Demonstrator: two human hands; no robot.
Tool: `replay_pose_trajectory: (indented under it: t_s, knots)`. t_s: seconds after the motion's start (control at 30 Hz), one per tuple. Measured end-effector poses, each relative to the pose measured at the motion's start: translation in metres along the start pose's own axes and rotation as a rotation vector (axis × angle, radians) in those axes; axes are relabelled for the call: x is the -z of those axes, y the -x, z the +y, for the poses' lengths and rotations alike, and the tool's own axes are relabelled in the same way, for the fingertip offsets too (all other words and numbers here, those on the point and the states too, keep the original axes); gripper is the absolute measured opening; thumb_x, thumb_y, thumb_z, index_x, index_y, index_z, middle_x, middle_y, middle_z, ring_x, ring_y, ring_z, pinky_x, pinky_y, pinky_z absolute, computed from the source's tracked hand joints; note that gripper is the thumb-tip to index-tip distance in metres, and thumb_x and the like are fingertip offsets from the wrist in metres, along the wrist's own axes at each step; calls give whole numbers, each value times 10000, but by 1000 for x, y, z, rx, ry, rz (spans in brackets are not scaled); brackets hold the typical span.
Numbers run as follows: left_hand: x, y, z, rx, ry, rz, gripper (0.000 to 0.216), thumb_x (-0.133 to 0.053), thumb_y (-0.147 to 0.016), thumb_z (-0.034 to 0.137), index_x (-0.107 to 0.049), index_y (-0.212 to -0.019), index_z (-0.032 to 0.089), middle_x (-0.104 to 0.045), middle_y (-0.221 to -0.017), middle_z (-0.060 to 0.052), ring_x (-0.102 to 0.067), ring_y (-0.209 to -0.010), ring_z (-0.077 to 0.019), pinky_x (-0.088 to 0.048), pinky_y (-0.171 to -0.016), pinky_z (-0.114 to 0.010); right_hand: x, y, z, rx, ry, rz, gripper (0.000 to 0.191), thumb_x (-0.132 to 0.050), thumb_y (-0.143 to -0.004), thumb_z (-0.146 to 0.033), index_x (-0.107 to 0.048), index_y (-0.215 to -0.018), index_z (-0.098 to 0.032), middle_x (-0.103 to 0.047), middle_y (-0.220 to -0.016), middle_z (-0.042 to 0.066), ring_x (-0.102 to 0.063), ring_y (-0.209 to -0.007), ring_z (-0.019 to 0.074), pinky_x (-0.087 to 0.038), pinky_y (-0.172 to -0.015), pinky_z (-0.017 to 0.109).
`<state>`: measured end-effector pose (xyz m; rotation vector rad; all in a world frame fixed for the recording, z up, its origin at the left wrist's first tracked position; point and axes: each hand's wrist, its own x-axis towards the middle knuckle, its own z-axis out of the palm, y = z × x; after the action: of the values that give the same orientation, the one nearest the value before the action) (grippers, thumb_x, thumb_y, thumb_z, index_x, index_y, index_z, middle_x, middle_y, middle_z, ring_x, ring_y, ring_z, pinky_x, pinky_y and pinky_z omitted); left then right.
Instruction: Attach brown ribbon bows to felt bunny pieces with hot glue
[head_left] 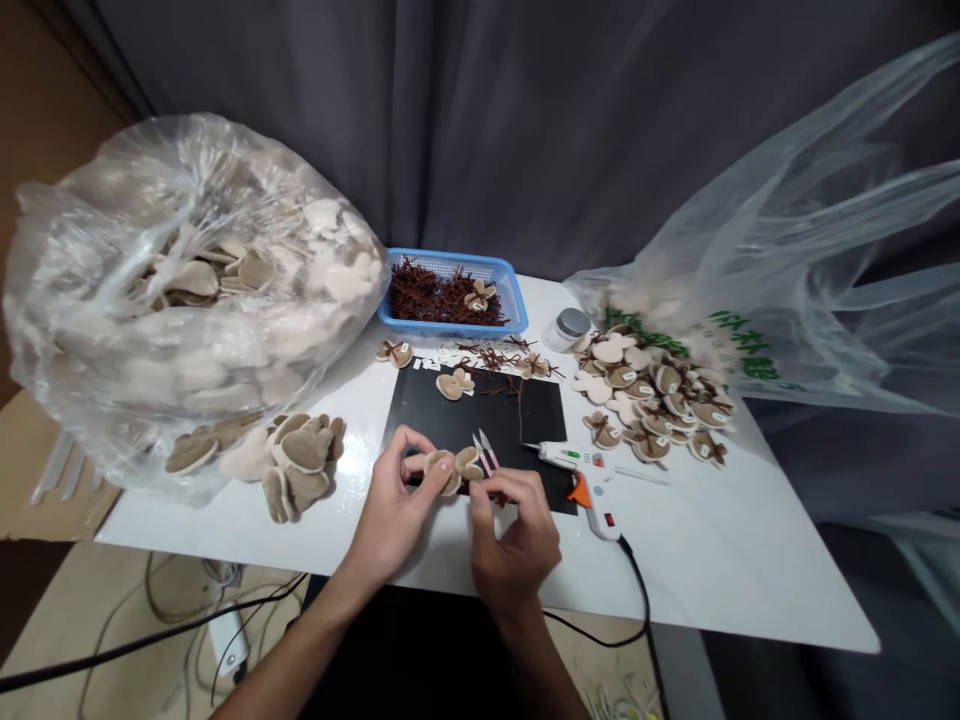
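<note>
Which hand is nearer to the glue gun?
Right. The right hand, holding a pink pointed tool, is just left of the glue gun; the left hand is farther left, pinching a felt bow.

1. Honestly, nothing here reads cleanly from my end.
2. The clear plastic bag [810, 300] on the right has green printed characters near its lower edge, but they're crumpled and blurred and I can't make out any of them.
3. The finished felt pieces [652, 400] beside it carry tiny white tags, too small to read.
4. The glue gun [592, 480] has small green and red marks, nothing legible.
5. Felt bow [450, 468] in my left hand [390, 515], pink snips [484, 448] in my right hand [514, 540]: any print is too small to tell.
</note>
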<state>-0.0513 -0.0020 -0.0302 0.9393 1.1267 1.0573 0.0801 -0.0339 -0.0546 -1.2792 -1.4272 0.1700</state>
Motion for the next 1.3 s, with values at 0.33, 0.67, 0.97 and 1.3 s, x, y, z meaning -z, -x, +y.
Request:
replay_pose_trajectory:
  t_s: [0.33, 0.67, 0.97, 1.3]
  knots:
    - [22, 16, 9, 10, 5, 50, 356, -812, -876, 468, -574, -928, 209, -728, -698, 26, -670, -656, -146, -472, -662, -238, -25, 11, -11, 237, 110, 34, 271, -721, -942, -38, -726, -1069, -277, -765, -901, 29, -733, -802, 212, -604, -780, 391]
    - [17, 41, -5, 44, 62, 97, 415, -822, -873, 530, -545, -919, 223, -697, -661, 47, -618, -606, -127, -455, -627, -236, -11, 36, -13, 102, -15, -43, 236, -649, -977, -69, -677, -1101, -268, -742, -952, 50, -745, -892, 228, -644, -829, 427]
    - [-4, 53, -23, -15, 66, 104, 277, -850, -879, 390, -678, -943, 183, -812, -997, -71, -757, -898, -183, -580, -827, -260, 9, 36, -1, 76, -75, 30, 215, -727, -954, -92, -727, -1113, -236, -778, -986, 39, -797, -1012, 272, -672, -899, 466]
    - [-20, 71, -24, -172, 79, 125, 217, -847, -898, 278, -655, -966, 202, -805, -996, -40, -790, -979, -165, -596, -897, -210, 21, 39, -14, -23, -88, 91, 200, -700, -958, -48, -755, -999, -236, -785, -941, 22, -806, -946, 222, -677, -870, 384]
